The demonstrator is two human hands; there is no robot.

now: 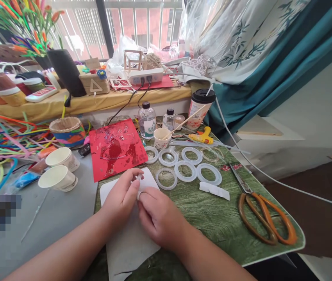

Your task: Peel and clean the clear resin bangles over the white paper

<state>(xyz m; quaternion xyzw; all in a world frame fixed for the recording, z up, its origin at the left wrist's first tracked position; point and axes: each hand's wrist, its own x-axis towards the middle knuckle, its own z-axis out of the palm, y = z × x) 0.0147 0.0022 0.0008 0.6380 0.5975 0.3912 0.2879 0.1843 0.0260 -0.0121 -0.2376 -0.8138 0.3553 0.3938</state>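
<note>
Over a white sheet of paper (131,253), my two hands meet. My left hand (122,197) is closed, pinching a small pale, see-through piece (139,177) whose kind I cannot make out. Against it, my right hand (161,214) is curled shut, thumb and forefinger pressed together; a small pale band shows at its fingertips, and what it grips is hidden. Beyond the hands lie several translucent ring moulds (185,171). A red sheet (117,146) spattered with glossy clear stuff touches the paper's far side. A torn white strip (214,190) lies beside the moulds.
Large orange-handled scissors (264,218) lie at right. Behind the moulds stand a paper cup with a stick (162,138), a clear bottle (147,121), a lidded drink cup (198,109) and a yellow glue gun (204,136). Paper cups (57,178) sit left. A white cable (242,154) crosses right.
</note>
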